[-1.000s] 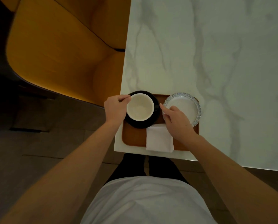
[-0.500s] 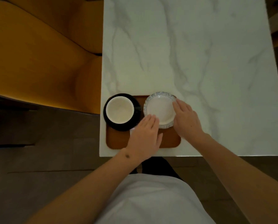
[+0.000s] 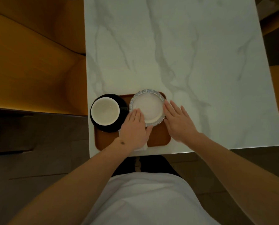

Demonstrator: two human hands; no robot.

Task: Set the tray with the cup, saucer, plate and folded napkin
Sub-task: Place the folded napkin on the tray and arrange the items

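A brown tray lies at the near left corner of the marble table. On its left end a cream cup stands in a black saucer that overhangs the tray's edge. A small white plate with a blue patterned rim sits on the tray's far right part. My left hand lies flat with straight fingers against the plate's near left rim and covers most of the white folded napkin. My right hand rests flat, its fingertips touching the plate's right rim.
An orange upholstered seat stands left of the table, close to the cup and saucer. The table's near edge runs just below the tray. Dark floor lies beneath, and my white shirt fills the bottom of the view.
My left hand left the cup and came across to lie over the napkin at the plate's left rim. My right hand moved from the plate's left side to its right rim.
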